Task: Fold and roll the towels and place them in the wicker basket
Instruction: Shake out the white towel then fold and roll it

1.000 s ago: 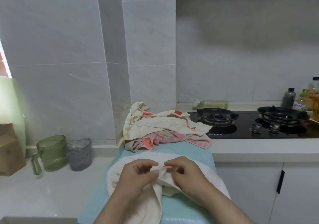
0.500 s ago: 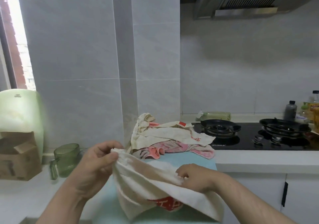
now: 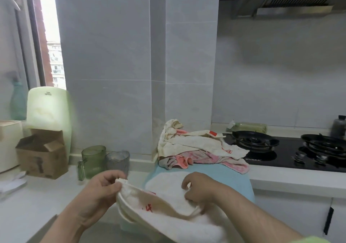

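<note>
A cream towel with red print lies over the near end of a light blue mat. My left hand pinches one corner of it, lifted at the mat's left side. My right hand grips the towel's edge further right, fingers curled into the cloth. A pile of cream and pink towels sits crumpled at the far end of the mat. No wicker basket is in view.
A green mug and a grey cup stand left of the mat. A cardboard box and a pale green board sit further left. A black gas hob is at the right.
My hands have spread apart along the towel's edge, the left going left and the right staying right. The view has tilted up and left, showing the window.
</note>
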The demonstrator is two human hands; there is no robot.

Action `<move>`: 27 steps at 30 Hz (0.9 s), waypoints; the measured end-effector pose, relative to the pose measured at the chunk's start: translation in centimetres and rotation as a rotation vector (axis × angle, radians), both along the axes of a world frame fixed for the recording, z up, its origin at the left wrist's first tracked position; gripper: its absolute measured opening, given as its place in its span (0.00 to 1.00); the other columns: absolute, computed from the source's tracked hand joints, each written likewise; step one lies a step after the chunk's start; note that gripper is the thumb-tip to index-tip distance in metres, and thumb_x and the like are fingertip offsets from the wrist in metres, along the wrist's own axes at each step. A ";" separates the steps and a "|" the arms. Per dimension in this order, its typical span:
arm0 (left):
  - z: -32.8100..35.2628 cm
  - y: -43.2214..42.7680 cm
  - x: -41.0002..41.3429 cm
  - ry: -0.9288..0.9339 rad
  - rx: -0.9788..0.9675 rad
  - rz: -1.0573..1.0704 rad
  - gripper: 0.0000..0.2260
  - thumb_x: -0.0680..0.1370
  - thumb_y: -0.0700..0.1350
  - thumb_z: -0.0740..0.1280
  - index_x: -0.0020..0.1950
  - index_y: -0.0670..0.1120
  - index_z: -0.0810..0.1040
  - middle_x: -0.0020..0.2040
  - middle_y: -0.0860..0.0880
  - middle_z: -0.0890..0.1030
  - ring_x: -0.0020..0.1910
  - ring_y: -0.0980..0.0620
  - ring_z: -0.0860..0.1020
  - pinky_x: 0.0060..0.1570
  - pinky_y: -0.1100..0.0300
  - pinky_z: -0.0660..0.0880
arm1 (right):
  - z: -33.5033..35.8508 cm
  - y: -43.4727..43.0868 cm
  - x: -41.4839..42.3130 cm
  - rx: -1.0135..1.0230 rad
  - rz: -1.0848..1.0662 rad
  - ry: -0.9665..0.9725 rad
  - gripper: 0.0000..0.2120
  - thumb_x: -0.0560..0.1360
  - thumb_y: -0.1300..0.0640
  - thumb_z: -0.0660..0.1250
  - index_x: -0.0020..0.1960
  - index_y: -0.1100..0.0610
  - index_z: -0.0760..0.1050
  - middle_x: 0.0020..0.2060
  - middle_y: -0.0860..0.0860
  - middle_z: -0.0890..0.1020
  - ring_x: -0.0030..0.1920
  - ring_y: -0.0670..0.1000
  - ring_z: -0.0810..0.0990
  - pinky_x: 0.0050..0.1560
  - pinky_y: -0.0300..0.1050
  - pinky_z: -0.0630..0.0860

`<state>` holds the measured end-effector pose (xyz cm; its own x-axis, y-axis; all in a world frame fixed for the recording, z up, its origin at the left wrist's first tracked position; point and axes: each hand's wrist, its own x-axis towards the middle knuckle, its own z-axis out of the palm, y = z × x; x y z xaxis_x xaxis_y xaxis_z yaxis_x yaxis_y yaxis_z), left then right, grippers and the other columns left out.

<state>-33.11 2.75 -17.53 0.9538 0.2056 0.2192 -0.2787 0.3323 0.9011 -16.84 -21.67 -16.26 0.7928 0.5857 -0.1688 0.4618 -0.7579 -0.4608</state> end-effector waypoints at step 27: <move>11.5 -2.8 2.1 0.003 0.569 0.519 0.06 0.78 0.34 0.66 0.49 0.42 0.80 0.42 0.44 0.82 0.42 0.47 0.79 0.47 0.55 0.76 | 14.2 -11.7 3.3 0.610 -0.560 -0.114 0.11 0.72 0.70 0.54 0.34 0.61 0.66 0.24 0.54 0.67 0.21 0.48 0.63 0.23 0.35 0.58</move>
